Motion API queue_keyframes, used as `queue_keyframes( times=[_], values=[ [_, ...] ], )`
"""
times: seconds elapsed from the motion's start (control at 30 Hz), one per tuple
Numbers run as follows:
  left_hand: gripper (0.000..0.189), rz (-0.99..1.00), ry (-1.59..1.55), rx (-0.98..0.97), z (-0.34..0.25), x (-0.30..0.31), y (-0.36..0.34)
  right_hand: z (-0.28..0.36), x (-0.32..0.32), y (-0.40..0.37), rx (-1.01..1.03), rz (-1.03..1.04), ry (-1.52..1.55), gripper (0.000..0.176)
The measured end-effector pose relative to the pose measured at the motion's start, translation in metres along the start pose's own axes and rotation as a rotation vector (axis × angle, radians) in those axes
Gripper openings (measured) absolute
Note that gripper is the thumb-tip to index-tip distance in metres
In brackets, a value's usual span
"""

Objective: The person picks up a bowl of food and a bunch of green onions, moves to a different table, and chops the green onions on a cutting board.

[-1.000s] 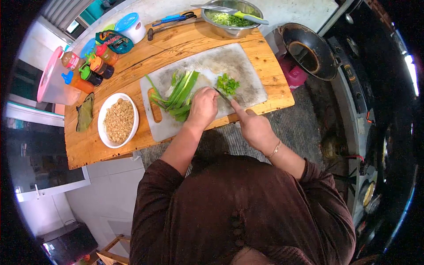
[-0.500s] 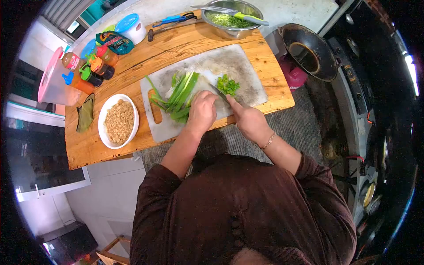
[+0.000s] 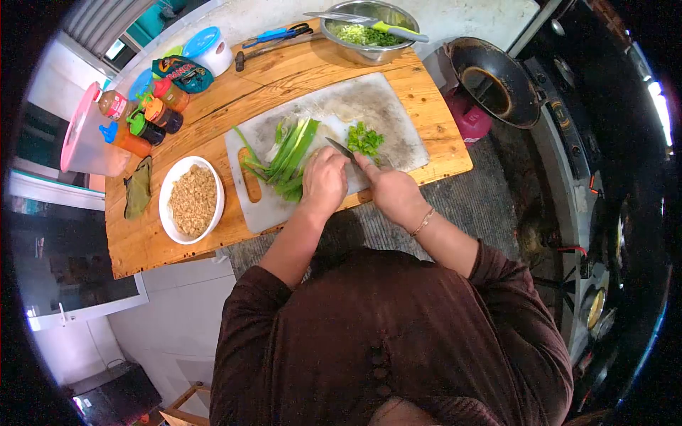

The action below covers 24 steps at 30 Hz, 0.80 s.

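My right hand (image 3: 395, 199) grips a knife (image 3: 339, 147), its index finger stretched along the blade, which points up and left over the white cutting board (image 3: 398, 117). Close against the blade, my left hand (image 3: 325, 179) has its fingers curled down on the green onions (image 3: 293, 153). The long leaves fan out to its left, and their ends under the fingers are hidden. A small heap of chopped green onion (image 3: 365, 138) lies on the board just beyond the knife.
A white bowl of brown crumbly food (image 3: 192, 202) stands left of the board. Behind are a steel bowl (image 3: 369, 53) of chopped greens with another knife (image 3: 376, 25) across it, scissors (image 3: 277, 33), a hammer (image 3: 240, 60) and sauce bottles (image 3: 162, 113). A wok (image 3: 490, 82) sits at right.
The knife has shifted slightly left, and more of its blade shows beside my left hand. My right hand has moved slightly left with it. My left hand stays nearly in place.
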<state>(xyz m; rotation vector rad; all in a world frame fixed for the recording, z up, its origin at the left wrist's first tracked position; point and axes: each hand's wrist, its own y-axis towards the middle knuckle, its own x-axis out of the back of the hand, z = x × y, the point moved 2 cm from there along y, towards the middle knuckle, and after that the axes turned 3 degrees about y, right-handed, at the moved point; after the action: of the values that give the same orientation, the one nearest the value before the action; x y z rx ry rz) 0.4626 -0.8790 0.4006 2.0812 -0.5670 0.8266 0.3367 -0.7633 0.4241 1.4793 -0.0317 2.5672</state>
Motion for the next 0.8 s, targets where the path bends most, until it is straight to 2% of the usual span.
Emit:
queue_keyframes(
  times=[0.2,0.37,0.47,0.57,0.8],
  values=[
    [0.005,0.003,-0.04,0.024,0.01,0.004,0.001,0.01,0.009,-0.025,-0.115,0.084,-0.061,0.064],
    [0.004,0.038,-0.028,0.004,0.008,0.005,0.001,0.013,0.0,-0.028,-0.094,0.077,-0.105,0.066],
    [0.004,0.023,-0.027,-0.086,0.003,0.007,-0.001,0.017,-0.006,-0.011,-0.086,0.07,-0.124,0.066],
    [0.011,-0.031,0.033,-0.144,-0.003,0.013,-0.003,0.009,-0.008,0.0,-0.04,0.034,-0.085,0.064],
    [0.017,0.03,0.011,-0.021,0.009,0.01,-0.002,0.019,0.007,-0.022,-0.093,0.116,-0.111,0.071]
  ],
)
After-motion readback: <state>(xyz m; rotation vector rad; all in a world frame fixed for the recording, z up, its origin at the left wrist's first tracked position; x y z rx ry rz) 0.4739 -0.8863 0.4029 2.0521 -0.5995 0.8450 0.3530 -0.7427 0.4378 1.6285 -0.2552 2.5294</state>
